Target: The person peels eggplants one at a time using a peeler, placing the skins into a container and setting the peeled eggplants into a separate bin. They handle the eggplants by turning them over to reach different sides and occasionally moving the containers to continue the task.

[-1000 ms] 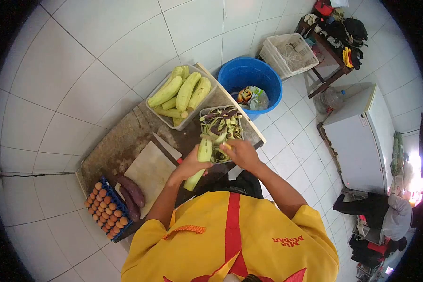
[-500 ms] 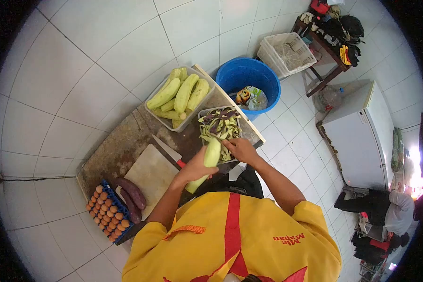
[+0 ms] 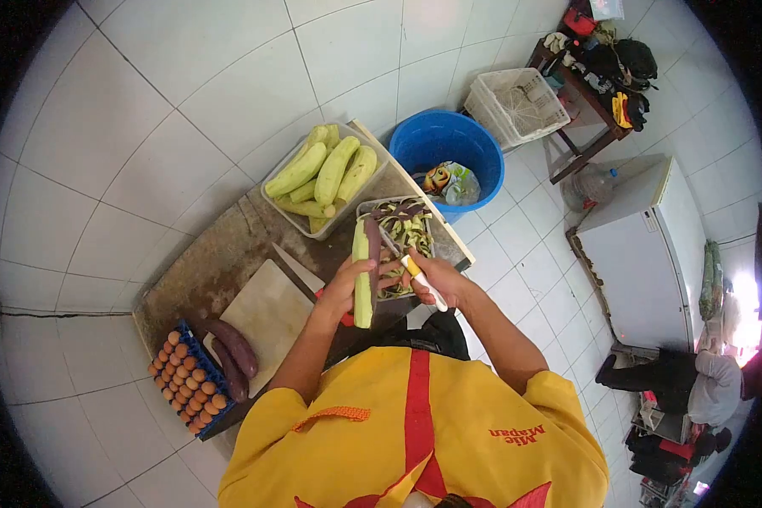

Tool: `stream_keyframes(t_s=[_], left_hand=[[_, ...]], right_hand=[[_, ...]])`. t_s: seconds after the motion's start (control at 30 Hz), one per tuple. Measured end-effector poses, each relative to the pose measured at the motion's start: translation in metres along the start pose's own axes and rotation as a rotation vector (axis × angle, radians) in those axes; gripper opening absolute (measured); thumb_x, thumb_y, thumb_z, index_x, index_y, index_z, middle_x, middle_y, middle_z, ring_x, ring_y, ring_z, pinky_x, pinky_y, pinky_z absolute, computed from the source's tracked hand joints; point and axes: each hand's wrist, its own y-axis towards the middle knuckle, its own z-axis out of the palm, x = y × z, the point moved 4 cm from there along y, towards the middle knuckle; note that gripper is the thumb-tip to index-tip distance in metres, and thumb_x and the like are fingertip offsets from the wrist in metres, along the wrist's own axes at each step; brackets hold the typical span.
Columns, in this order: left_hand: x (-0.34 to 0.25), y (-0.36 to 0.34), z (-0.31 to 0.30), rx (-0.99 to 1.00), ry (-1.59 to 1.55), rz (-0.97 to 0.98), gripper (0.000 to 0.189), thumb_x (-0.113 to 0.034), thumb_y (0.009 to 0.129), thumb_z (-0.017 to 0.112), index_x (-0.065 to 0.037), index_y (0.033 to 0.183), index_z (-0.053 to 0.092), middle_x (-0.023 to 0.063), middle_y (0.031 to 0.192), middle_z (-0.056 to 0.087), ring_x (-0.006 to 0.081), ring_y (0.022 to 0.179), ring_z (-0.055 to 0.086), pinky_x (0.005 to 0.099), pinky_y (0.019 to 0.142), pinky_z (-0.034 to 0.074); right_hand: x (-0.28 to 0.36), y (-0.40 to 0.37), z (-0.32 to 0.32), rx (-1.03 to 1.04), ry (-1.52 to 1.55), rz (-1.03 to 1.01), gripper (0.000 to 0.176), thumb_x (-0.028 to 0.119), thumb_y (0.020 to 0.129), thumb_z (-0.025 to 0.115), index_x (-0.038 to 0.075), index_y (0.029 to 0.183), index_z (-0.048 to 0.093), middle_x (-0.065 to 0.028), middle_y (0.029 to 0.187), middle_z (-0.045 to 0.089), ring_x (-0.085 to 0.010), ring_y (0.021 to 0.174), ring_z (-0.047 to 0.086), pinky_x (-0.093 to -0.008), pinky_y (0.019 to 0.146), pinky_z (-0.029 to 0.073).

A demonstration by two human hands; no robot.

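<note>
My left hand (image 3: 345, 286) is wrapped around a partly peeled eggplant (image 3: 364, 271), pale green with a strip of purple skin along its right side. In my right hand (image 3: 438, 279) is a peeler (image 3: 413, 269) with a white and yellow handle, its metal end pointing at the eggplant. Behind both hands, a clear tub of peelings (image 3: 411, 222) holds purple and green strips. Several peeled eggplants (image 3: 334, 169) fill a larger clear plastic container (image 3: 309, 227). Left of my left hand lies a knife (image 3: 295, 269) with a red handle, across the edge of a cutting board (image 3: 258, 309).
Two unpeeled eggplants (image 3: 235, 349) lie beside a blue tray of eggs (image 3: 186, 377) at the table's left end. Beyond the table stand a blue bucket (image 3: 398, 140) and a white crate (image 3: 491, 110). A white chest freezer (image 3: 635, 262) and another person (image 3: 707, 389) are at right.
The eggplant has been turned, so its purple strip now shows, and it stands more upright in view. My right hand has shifted slightly, bringing the peeler's handle into sight.
</note>
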Motion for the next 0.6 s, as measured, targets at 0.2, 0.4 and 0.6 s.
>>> stream_keyframes(t_s=[0.2, 0.4, 0.6], left_hand=[[0.01, 0.016, -0.007, -0.119, 0.02, 0.049, 0.056, -0.01, 0.093, 0.061, 0.0, 0.145, 0.04, 0.0215, 0.136, 0.055, 0.0339, 0.123, 0.059, 0.0437, 0.108, 0.05], [0.015, 0.016, -0.021, -0.216, 0.122, -0.002, 0.05, -0.01, 0.095, 0.06, 0.0, 0.141, 0.043, 0.0203, 0.131, 0.058, 0.0313, 0.113, 0.065, 0.0417, 0.098, 0.056], [0.009, 0.012, -0.011, -0.116, -0.015, -0.029, 0.054, -0.016, 0.093, 0.064, 0.001, 0.14, 0.045, 0.0177, 0.13, 0.059, 0.0309, 0.114, 0.065, 0.0405, 0.099, 0.056]], right_hand=[[-0.006, -0.005, -0.001, 0.019, 0.055, 0.002, 0.065, 0.055, 0.108, 0.034, -0.002, 0.09, 0.06, 0.0013, 0.049, 0.037, -0.0119, 0.036, 0.036, -0.0287, 0.036, 0.033], [0.0, -0.015, -0.008, 0.018, 0.148, -0.041, 0.066, 0.058, 0.108, 0.032, 0.002, 0.086, 0.059, 0.002, 0.047, 0.037, -0.0098, 0.033, 0.035, -0.0255, 0.033, 0.033], [-0.008, -0.01, -0.003, 0.02, 0.111, -0.013, 0.064, 0.055, 0.109, 0.032, 0.0, 0.089, 0.059, 0.0016, 0.049, 0.037, -0.0111, 0.035, 0.035, -0.0277, 0.035, 0.033]])
